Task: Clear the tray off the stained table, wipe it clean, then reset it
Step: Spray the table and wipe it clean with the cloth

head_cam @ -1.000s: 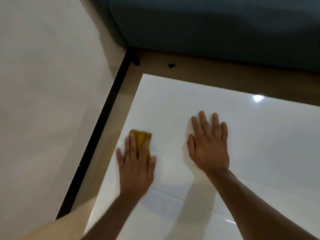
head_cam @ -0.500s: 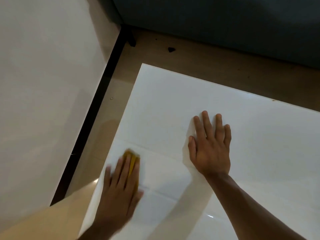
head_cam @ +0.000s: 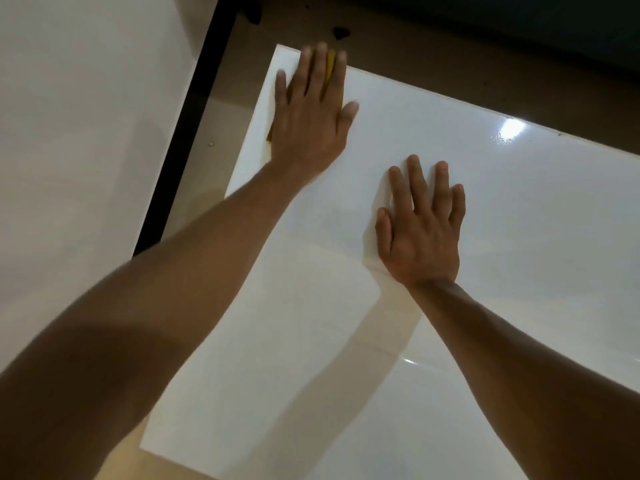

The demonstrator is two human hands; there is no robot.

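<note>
Table (head_cam: 381, 341) fills the view beneath me, glossy and white, its near part bare under my forearms; no tray shows anywhere on it, so I judge the clearing done and the wiping in hand, with the reset not yet begun; my right hand (head_cam: 420, 230) lies flat mid-table, fingers straight and a little spread, pressing on nothing but the surface, I think to brace my lean so the other arm can reach; farther out, my left hand (head_cam: 311, 109) presses a yellow cloth (head_cam: 330, 69) onto the far left corner, fingers straight and close together on top of it, not curled round it, which spreads the pressure across the rag; only a strip of cloth shows between the fingers and a bit at the palm's left edge; I see no container of any kind; beyond the corner lie brown floor (head_cam: 433, 46) with a dark speck (head_cam: 341, 32), and a pale panel (head_cam: 86, 133) edged in black at left.
</note>
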